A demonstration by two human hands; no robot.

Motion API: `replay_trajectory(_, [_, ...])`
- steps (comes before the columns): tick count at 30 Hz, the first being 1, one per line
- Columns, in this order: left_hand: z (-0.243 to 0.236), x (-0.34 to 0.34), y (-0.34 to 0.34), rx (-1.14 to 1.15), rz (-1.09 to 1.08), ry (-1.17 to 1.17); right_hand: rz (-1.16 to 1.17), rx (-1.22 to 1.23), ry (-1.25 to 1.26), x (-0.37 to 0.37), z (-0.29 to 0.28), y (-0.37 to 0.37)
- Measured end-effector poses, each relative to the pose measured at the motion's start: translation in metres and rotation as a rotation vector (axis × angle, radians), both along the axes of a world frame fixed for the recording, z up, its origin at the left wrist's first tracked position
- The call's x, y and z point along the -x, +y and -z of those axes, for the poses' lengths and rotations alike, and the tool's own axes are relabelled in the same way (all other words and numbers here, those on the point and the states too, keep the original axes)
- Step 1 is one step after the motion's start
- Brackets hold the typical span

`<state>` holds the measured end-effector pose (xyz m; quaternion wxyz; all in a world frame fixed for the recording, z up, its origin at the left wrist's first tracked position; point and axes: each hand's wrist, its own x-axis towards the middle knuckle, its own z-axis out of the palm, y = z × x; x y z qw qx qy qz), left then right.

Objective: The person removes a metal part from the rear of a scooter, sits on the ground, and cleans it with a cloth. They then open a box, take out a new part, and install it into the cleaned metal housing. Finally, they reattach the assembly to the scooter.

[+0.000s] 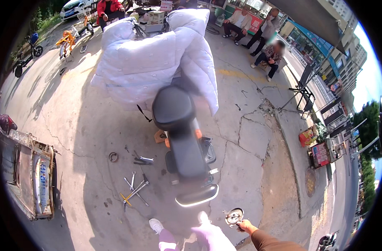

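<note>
My right hand (246, 226), at the end of a brown sleeve at the lower right, grips a round metal part (234, 216) with fittings inside. My left hand is out of view. In front of me is a scooter with a black two-part seat (184, 154), a rear grab rail (197, 196) and a padded lilac cover (149, 62) over its front. Several wrenches and other tools (134, 188) lie on the pavement left of the scooter, with a small dark ring (113, 157) above them.
Pink-clad legs with white shoes (156, 226) are at the bottom. A rusty cart (29, 175) stands left. People (270, 58) sit or stand at the back, beside other scooters (67, 39). Cracked pavement, a curb, a folding chair (304, 96) and a loaded cart (320, 152) are right.
</note>
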<state>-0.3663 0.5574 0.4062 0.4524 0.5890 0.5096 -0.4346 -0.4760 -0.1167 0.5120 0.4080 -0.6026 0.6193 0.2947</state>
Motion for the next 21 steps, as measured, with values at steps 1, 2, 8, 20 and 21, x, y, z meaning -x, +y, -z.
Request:
replay_trajectory(1, [-0.030,-0.020,-0.012,-0.024,0.073,-0.042,0.064,0.016,-0.030,0.009,-0.022,0.000])
replay_trajectory(2, [-0.056,-0.038,-0.027,-0.033,0.156,-0.080,0.227,0.041,-0.046,0.022,-0.035,-0.003])
replay_trajectory(8, [-0.175,-0.068,-0.123,-0.079,0.586,-0.247,0.945,-0.125,-0.085,0.156,0.031,-0.060])
replay_trajectory(20, [-0.183,-0.073,-0.360,-0.333,0.995,-0.495,1.020,-0.320,-0.577,0.217,0.093,-0.185])
replay_trajectory(21, [-0.186,-0.072,-0.381,-0.337,1.040,-0.491,1.091,-0.341,-0.484,0.211,0.060,-0.205])
